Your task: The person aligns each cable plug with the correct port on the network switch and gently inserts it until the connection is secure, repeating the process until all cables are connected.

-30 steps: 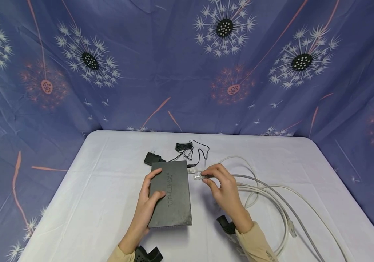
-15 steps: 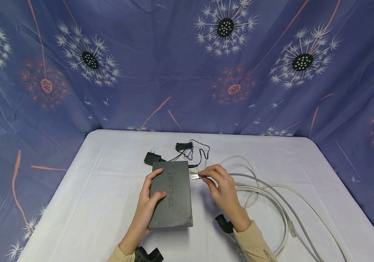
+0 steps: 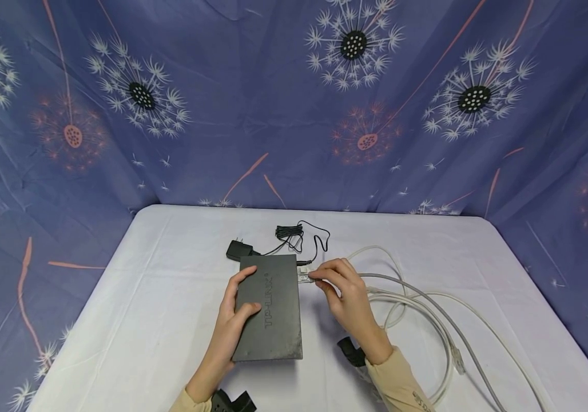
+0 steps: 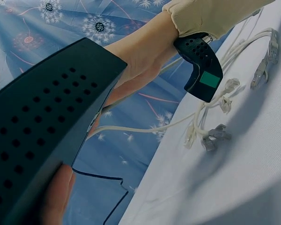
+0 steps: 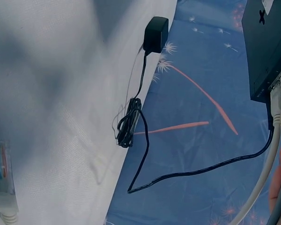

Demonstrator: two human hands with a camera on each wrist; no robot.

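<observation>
A dark grey TP-LINK network switch, raised over the table, is held along its left side by my left hand, thumb on its top face. My right hand pinches the grey network cable just behind its clear plug, which is right at the switch's right edge. Beside it, a white cable's plug and the black power lead sit in the same edge. The left wrist view shows the vented side of the switch; the right fingertips are hidden behind its far edge.
A black power adapter and its bundled cord lie behind the switch on the white-covered table. White network cables lie coiled on the right, with loose plugs among them. A patterned blue curtain hangs behind.
My right hand has moved left, bringing the grey cable's plug from a small gap away up to the switch's edge. The switch has barely shifted in my left hand.
</observation>
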